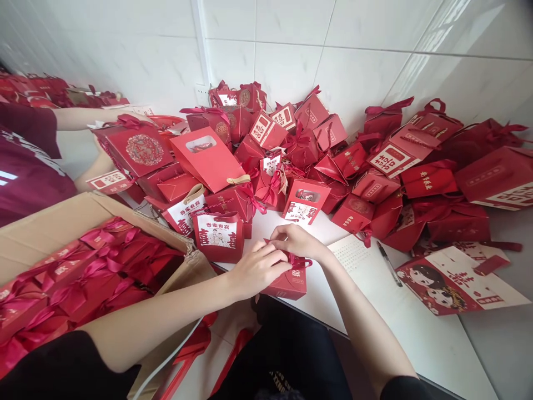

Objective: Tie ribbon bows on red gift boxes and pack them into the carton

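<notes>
A small red gift box (287,286) with gold lettering and a dark red ribbon (300,261) rests at the table's front edge. My left hand (258,269) lies over the box's left and top, its fingers bent together across it. From the right, my right hand (297,241) reaches to the top of the same box, thumb and fingers pinched close to my left fingertips. The exact bit of box top or ribbon between the fingers is hidden. Just behind my left hand stands a red bag-shaped box (219,236) with a white printed front.
Many red gift boxes (258,130) are heaped against the tiled wall. A cardboard carton (204,272) of ribboned boxes sits at left. A pen (389,264), a handwritten sheet (350,250) and flat printed card (453,283) lie right. A person in maroon (31,166) handles boxes at left.
</notes>
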Tool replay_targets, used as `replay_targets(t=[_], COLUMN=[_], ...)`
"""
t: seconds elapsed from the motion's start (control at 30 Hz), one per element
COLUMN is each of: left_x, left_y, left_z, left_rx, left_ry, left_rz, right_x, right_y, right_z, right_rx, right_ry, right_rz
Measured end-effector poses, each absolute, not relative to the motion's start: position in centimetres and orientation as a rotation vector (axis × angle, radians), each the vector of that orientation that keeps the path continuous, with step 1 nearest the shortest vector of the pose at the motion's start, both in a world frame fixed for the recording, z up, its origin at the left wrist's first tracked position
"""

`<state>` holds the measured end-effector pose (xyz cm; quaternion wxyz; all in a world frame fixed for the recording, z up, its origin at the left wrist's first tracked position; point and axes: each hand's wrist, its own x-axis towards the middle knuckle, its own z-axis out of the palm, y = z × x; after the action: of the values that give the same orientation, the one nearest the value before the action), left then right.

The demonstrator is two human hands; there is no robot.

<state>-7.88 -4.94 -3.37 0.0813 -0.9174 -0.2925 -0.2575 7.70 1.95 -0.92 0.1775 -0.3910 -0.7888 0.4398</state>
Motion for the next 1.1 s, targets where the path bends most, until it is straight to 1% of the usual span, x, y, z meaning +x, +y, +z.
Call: replay_targets(t=[0.33, 0.57, 0.7, 0.77, 0.93, 1.1], left_x=[-7.7, -7.7, -7.7, -7.7, -7.6, -7.7], left_y=[-4.5, -4.6, -4.6, -4.6, -4.6, -4.8], left_z=[-3.7, -3.4, -3.3, -3.2, -2.9, -2.6], left_rx=[-2.973, -3.016, -3.019, -3.035, -3.057, -3.016], left_ry=[-1.034, -1.059, -1.089, -1.11, -1.131, -1.108], left_rz=[-0.875, -0.924, -0.926, -0.921, -0.883, -0.727], right_x=[7.4, 7.0, 9.5, 10.8, 11.1, 10.4], right_y=[2.8, 3.3, 0.3, -2.3, -7.3, -7.6], right_z=[-2.3, -2.5, -1.5, -1.1, -1.7, -2.4], right_rx=[-1.233, -1.355, -1.44, -1.557, -1.697, -1.628], right_ry=[-2.091, -1.949, -1.768, -1.757, -1.739, -1.698], right_rz=[1.04, 1.014, 0.717, 0.608, 0.619, 0.821])
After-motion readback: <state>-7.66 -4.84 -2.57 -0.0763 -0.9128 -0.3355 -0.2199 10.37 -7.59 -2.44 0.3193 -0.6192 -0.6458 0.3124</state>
